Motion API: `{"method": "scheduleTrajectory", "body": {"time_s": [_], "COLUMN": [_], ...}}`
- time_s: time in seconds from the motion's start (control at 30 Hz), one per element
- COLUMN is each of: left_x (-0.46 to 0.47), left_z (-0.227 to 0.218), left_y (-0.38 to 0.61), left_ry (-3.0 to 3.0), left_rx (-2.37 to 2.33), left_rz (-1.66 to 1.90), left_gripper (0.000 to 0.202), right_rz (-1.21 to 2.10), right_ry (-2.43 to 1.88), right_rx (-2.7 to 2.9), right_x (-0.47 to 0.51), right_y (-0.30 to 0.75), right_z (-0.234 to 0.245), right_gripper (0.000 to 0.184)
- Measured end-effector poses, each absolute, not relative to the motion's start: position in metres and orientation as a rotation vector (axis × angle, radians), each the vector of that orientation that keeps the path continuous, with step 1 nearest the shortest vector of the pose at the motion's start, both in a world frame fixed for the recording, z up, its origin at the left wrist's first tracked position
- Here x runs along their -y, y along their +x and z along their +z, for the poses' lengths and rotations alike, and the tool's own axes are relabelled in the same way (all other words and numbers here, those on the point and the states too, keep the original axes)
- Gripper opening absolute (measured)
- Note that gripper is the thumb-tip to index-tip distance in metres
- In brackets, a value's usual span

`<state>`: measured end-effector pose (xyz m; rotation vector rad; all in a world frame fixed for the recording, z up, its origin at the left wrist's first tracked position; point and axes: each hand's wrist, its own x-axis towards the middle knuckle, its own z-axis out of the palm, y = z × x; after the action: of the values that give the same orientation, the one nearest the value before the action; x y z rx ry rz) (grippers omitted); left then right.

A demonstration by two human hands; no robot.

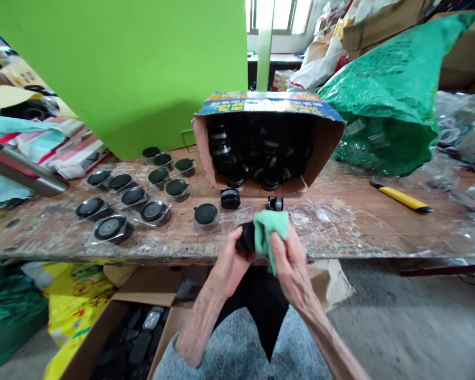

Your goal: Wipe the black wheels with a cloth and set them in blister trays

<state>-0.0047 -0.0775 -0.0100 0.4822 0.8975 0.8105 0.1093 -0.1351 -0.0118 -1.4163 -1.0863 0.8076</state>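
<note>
Cardboard walls of a box, lying on its side on our counter, surround a heap of round black parts. Clear plastic packs to the left hold similar dark discs. Below the counter, our open carton contains dark pieces and a silvery one. At the front edge, our left hand curls around a black part; our right hand pinches a green cloth against it, fingers nearly closed.
</note>
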Motion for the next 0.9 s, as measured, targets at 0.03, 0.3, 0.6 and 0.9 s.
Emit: {"method": "scheduleTrajectory", "body": {"time_s": [0.03,0.3,0.6,0.9], "left_x": [0.080,0.068,0.084,0.074], "left_z": [-0.013,-0.016,-0.016,-0.014], "left_y": [-0.002,-0.004,-0.016,-0.022], "left_ry": [0.517,0.507,1.635,1.924], "left_rx": [-0.889,-1.031,-1.153,-1.331], "left_rz": [0.794,0.750,0.826,0.929], "left_gripper": [0.039,0.068,0.054,0.048], "right_rz": [0.734,0.379,0.971,1.069], "right_ry": [-1.412,-1.463,-1.363,-1.495], "right_rx": [1.214,1.479,1.051,1.000], "right_x": [0.128,0.176,0.138,0.196], "right_y": [0.107,0.073,0.131,0.100], "right_z": [-0.012,-0.058,-0.007,-0.023], "right_gripper": [0.036,0.041,0.029,0.029]}}
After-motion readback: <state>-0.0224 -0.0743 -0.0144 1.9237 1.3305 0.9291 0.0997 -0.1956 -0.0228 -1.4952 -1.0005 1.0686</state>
